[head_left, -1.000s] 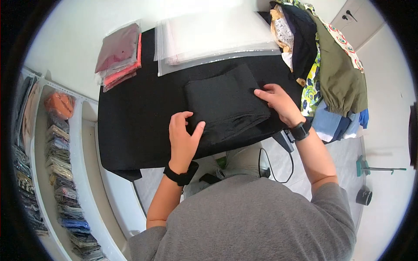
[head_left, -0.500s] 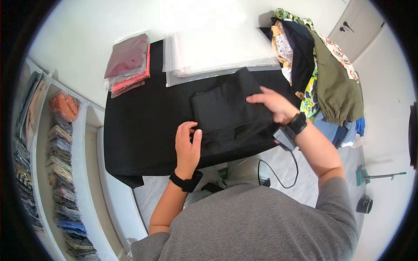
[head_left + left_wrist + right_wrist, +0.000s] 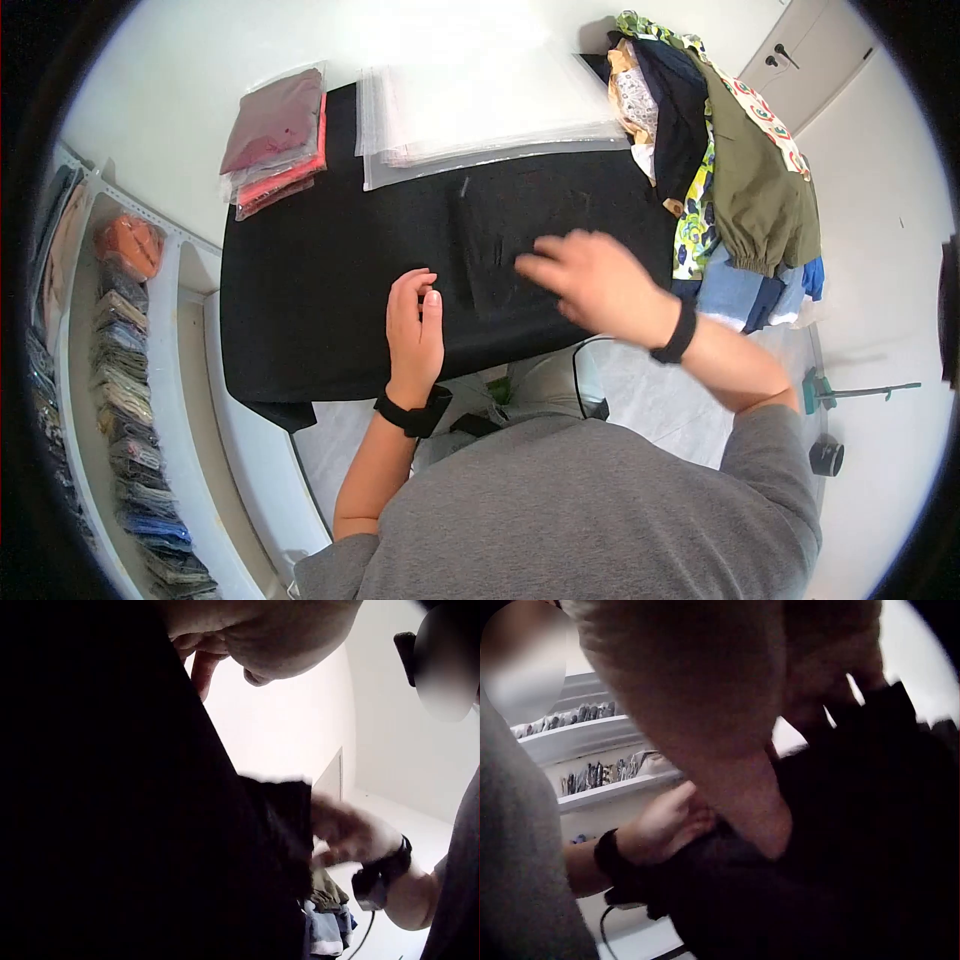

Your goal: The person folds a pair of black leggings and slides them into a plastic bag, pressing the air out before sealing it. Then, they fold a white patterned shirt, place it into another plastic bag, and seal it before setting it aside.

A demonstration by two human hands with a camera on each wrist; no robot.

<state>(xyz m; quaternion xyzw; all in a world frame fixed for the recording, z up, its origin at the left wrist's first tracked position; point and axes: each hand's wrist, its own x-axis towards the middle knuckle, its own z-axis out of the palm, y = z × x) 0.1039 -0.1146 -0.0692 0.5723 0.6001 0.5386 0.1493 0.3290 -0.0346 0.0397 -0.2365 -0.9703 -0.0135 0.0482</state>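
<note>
Head view: the folded black cloth [image 3: 482,235] is located on the black table cover [image 3: 310,300], between and slightly beyond the hands; 12 o'clock is taken as the direction away from the person. Its outline is largely lost, black on black. A fold line is seen to run from about 12 to 6 o'clock, but the long axis cannot be told. From the left hand [image 3: 412,325], the cloth is placed at 1 to 2 o'clock, just beside. From the right hand [image 3: 600,285], it is placed at about 10 o'clock. The right hand is judged the nearer, since its fingers are extended toward 9 o'clock over the cloth; on this overlap the next handling is judged to depend. The left fingers are loosely bent and parted from the thumb; nothing is held. The right hand is blurred; whether cloth is gripped cannot be told.

By the right wrist view, the right thumb [image 3: 769,832] is shown against dark fabric [image 3: 840,810], hidden from the head camera. By the left wrist view, a raised fabric edge [image 3: 274,781] is shown beside the right hand. Toward 12 o'clock, stacked clear bags [image 3: 490,100] are shown plainly by the head view.
</note>
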